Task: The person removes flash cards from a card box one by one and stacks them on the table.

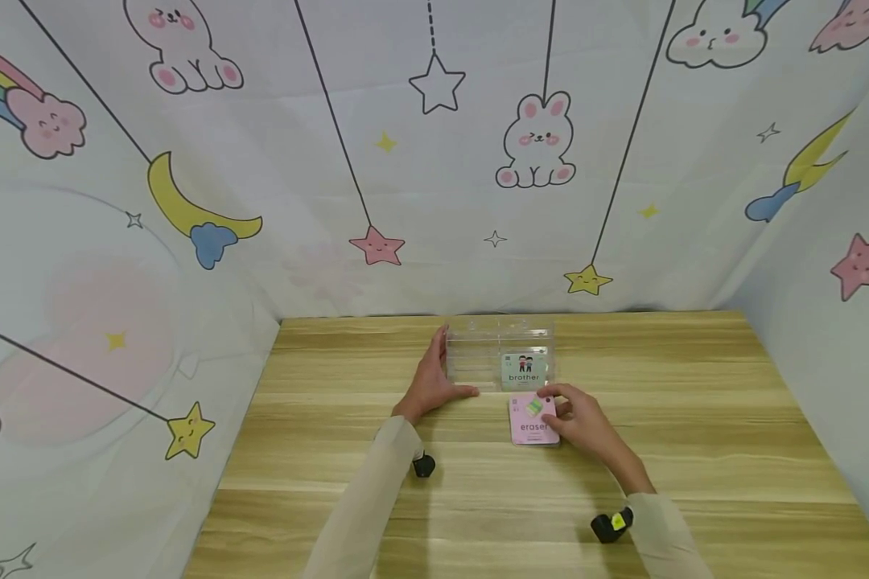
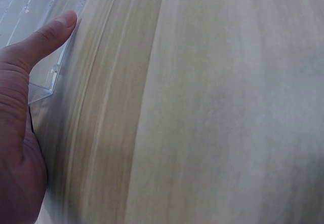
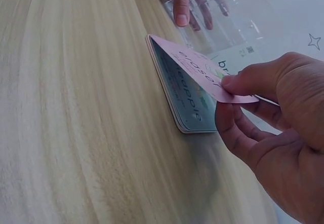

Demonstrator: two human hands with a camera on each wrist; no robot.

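Note:
A clear plastic box (image 1: 472, 354) with compartments lies on the wooden table, and a green "brother" card (image 1: 525, 371) sits in its right compartment. My left hand (image 1: 436, 382) grips the box's left side, thumb along the front edge and fingers behind the clear wall in the right wrist view. In front of the box is a small stack of cards with rounded corners. My right hand (image 1: 581, 420) pinches the pink "eraser" card (image 3: 190, 64) by its right edge between thumb and fingers. That card tilts up off the stack, uncovering a teal card (image 3: 182, 100) with "pineapple" lettering partly hidden beneath.
The wood-grain table (image 1: 492, 515) reaches back to a white cloth backdrop (image 1: 463, 177) printed with bunnies, stars and clouds. Similar cloth hangs along the left and right sides. A black wrist camera (image 1: 611, 527) is strapped at the right sleeve, another (image 1: 424, 465) at the left.

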